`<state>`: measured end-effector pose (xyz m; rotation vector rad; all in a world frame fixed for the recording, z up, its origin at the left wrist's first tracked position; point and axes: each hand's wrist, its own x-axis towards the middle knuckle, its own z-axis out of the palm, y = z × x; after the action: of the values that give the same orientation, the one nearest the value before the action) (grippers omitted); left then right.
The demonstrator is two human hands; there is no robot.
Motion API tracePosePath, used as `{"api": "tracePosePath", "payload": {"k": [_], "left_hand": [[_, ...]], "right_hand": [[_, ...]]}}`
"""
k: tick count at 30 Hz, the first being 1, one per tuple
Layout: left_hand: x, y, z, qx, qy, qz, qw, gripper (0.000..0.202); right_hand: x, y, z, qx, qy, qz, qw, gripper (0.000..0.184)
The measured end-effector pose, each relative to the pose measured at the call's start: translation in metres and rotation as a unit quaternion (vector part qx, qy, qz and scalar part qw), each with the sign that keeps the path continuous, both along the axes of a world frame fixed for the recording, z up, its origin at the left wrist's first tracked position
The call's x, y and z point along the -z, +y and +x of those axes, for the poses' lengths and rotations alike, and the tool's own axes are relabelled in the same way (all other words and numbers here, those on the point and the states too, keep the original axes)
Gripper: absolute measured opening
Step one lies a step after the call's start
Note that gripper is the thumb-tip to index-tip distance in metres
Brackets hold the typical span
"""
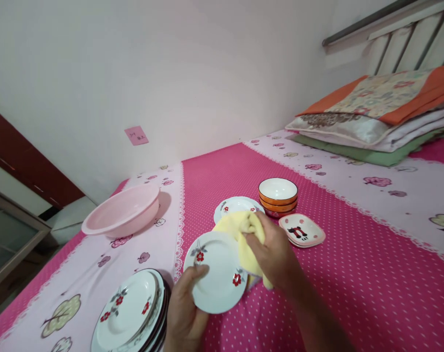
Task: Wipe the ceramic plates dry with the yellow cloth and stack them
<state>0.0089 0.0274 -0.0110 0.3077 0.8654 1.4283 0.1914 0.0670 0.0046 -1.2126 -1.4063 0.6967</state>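
Left hand (pixel 187 303) grips a plate (pixel 219 274); right hand (pixel 275 250) clutches cloth (pixel 248 255) part-hiding perhaps stacked plates (pixel 238 204).

Widest lane: bedspread (pixel 214 171) btwn pink basin (pixel 123 212) and bowl stack (pixel 278 189), runs back to wall (pixel 207 88). R side passable too, btwn cat dishes (pixel 302 231) and cushion pile (pixel 376 122). Blockers: plate stack (pixel 128 308) just L of L hand (pixel 187 303); held plate (pixel 218 278) + yellow cloth (pixel 252 252) fill near ctr; far plates (pixel 240 202) right behind cloth, next to bowl stack.

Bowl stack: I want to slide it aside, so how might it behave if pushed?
The bowl stack may shift apart, being several bowls piled up. Glossy and ceramic-looking, it's probably fragile. The pink fabric beneath might drag.
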Motion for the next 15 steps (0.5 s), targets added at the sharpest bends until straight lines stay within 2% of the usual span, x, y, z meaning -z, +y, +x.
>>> {"api": "tracePosePath", "payload": {"k": [2, 3, 4, 6, 8, 9, 10, 13, 15], "left_hand": [[0.003, 0.000, 0.001, 0.039, 0.048, -0.033, 0.998, 0.014], [0.003, 0.000, 0.002, 0.059, 0.072, -0.044, 0.995, 0.018], [0.003, 0.000, 0.003, 0.080, 0.092, -0.043, 0.992, 0.021], [0.001, 0.001, 0.005, 0.112, 0.120, -0.015, 0.986, 0.027], [-0.002, 0.000, 0.005, 0.127, 0.142, 0.035, 0.981, 0.033], [-0.003, -0.001, 0.004, 0.135, 0.156, 0.055, 0.977, 0.033], [-0.005, -0.002, 0.002, 0.145, 0.174, 0.067, 0.972, 0.031], [-0.010, -0.007, -0.006, 0.189, 0.232, 0.064, 0.952, 0.021], [-0.012, -0.010, -0.010, 0.211, 0.253, 0.056, 0.943, 0.017]], "right_hand": [[-0.008, -0.005, 0.005, 0.036, 0.035, 0.035, 0.998, 0.012], [-0.013, -0.009, 0.006, 0.026, 0.049, 0.049, 0.997, 0.015], [-0.018, -0.014, 0.006, -0.006, 0.052, 0.059, 0.997, 0.018], [-0.027, -0.022, 0.004, -0.125, 0.011, 0.068, 0.990, 0.023], [-0.030, -0.028, 0.001, -0.248, -0.051, 0.061, 0.966, 0.026], [-0.030, -0.029, 0.000, -0.278, -0.072, 0.056, 0.956, 0.030], [-0.028, -0.029, -0.002, -0.283, -0.084, 0.050, 0.954, 0.035], [-0.022, -0.028, -0.005, -0.246, -0.098, 0.040, 0.963, 0.053], [-0.019, -0.028, -0.006, -0.249, -0.115, 0.019, 0.961, 0.056]]}}
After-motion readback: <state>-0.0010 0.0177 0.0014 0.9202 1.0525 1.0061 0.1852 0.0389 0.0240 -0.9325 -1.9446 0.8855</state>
